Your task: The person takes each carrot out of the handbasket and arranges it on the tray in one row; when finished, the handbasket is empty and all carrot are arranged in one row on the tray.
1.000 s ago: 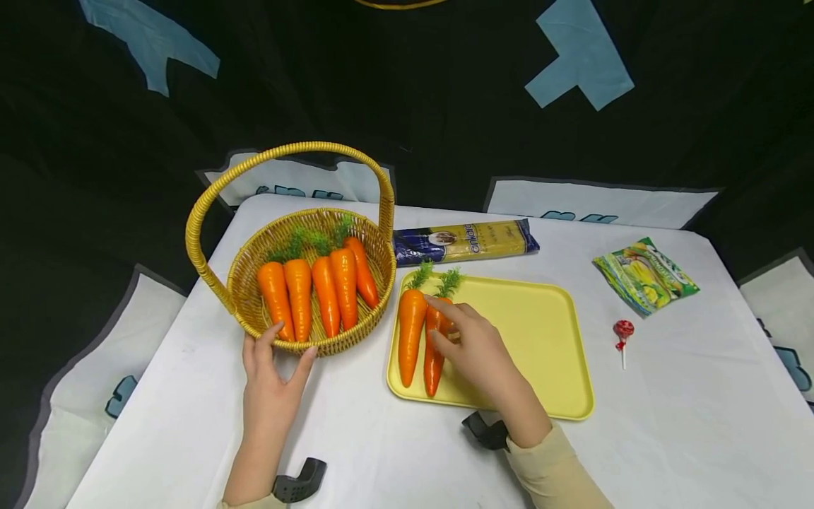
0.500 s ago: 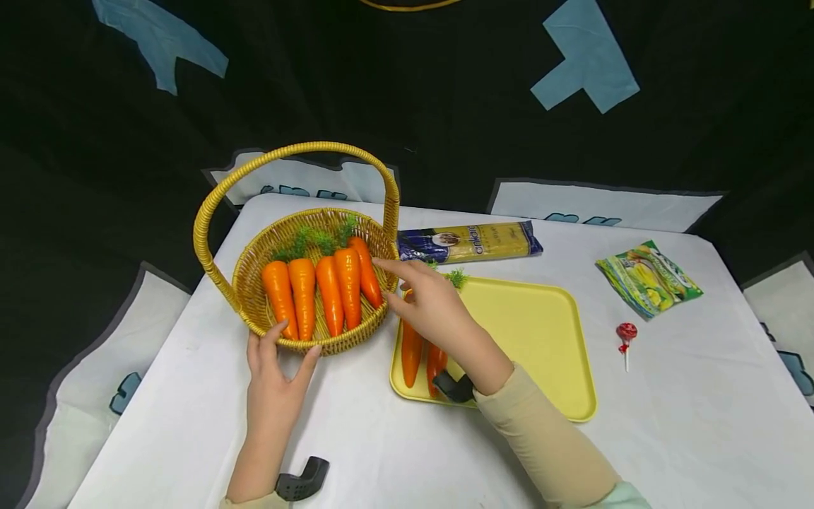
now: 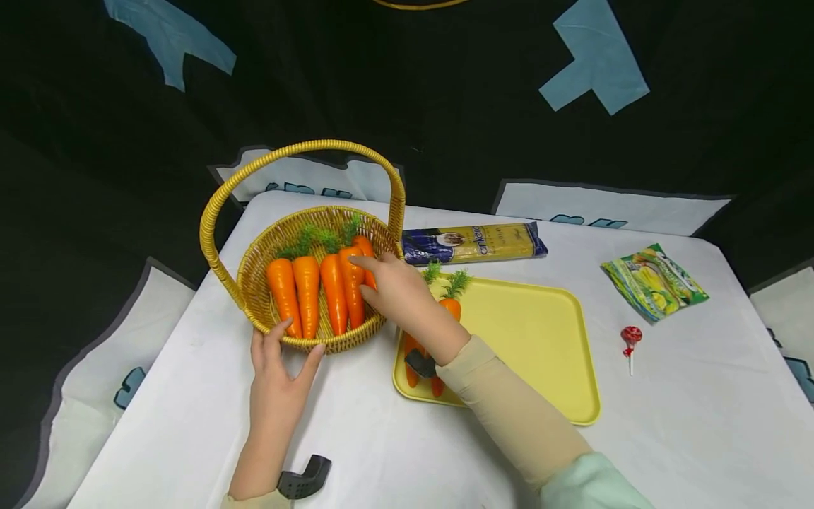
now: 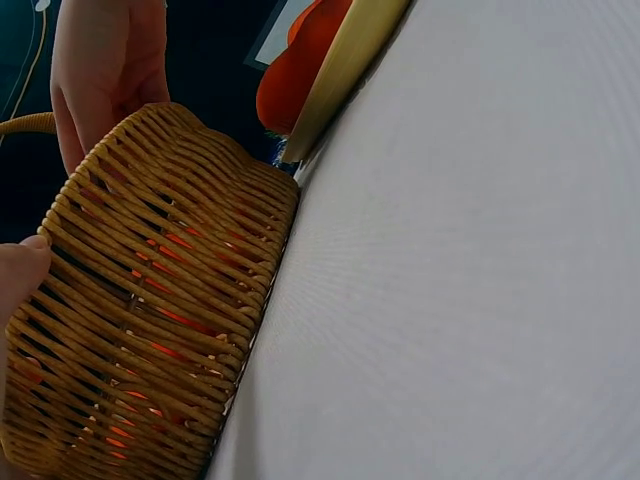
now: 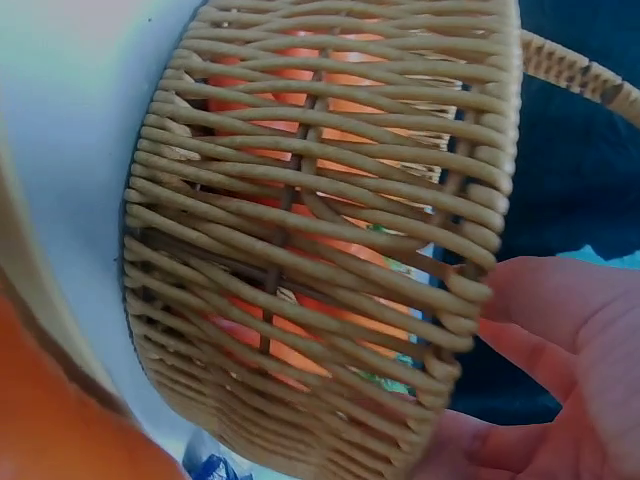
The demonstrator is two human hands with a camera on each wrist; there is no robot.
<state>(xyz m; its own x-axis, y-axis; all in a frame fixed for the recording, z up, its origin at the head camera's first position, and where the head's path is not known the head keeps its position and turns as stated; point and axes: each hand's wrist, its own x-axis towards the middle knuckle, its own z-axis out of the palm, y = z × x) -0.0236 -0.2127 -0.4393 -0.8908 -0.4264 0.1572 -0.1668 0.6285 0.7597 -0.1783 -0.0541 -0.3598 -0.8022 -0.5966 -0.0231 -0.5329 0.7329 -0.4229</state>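
A yellow wicker basket [image 3: 251, 297] with a tall arched handle holds several orange carrots [image 3: 307, 297] with green tops. My left hand [image 3: 275, 389] grips its front rim, fingertips over the edge and thumb outside; the left wrist view shows the thumb [image 4: 22, 268] on the weave. My right hand [image 3: 400, 286] reaches over the right rim, index finger and thumb apart, tips at the rightmost carrots. In the right wrist view the right hand [image 5: 570, 360] is partly hidden behind the wicker. Two more carrots [image 3: 450, 308] lie on a yellow tray [image 3: 528, 346], partly covered by my right arm.
A blue and yellow pasta packet [image 3: 477, 243] lies behind the tray, beside the basket. To the tray's right are a green snack bag [image 3: 655, 283] and a red lollipop [image 3: 631, 336]. Everything sits on a white-covered table [image 3: 356, 438] before a dark curtain.
My right hand has moved left from the carrots on the tray, across the basket's right rim, to the carrots inside. My left hand has stayed at the front rim.
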